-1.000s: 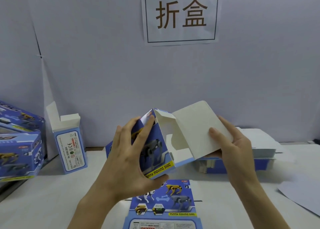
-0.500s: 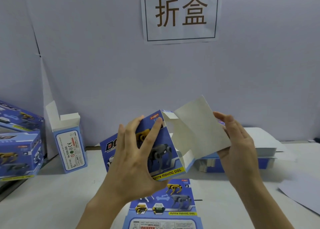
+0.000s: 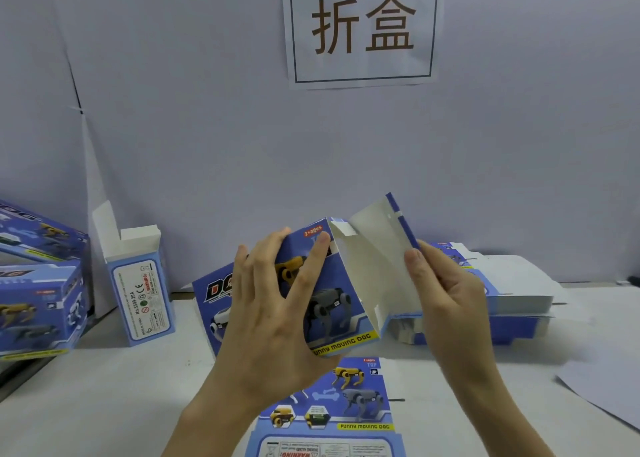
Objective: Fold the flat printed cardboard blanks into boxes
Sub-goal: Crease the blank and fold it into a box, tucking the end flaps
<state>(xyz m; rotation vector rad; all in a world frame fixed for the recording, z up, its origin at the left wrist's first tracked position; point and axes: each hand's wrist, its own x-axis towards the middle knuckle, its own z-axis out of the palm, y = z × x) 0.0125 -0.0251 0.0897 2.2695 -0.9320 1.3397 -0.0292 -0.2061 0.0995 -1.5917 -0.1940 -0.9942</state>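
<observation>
**A:** Which step?

**B:** Squaring the sleeve. The left hand (image 3: 270,325) grips the half-opened dog-toy box (image 3: 341,313), fingers spread over the printed face and thumb underneath. The right hand (image 3: 446,304) pinches the white-backed panel (image 3: 374,266) by its blue edge. The panel is swung outward.

**A:** Where is the box?

**B:** Held in the air, just left of the stack of flat blanks (image 3: 519,295) and partly in front of it. One more flat blank (image 3: 346,404) lies on the table, nearer the person than the stack.

**A:** Next move?

**B:** My judgement: bring the panel round to close the sleeve, then tuck the small tabs. That needs a steady left hold, and the folds should follow the creases so nothing buckles.
</observation>
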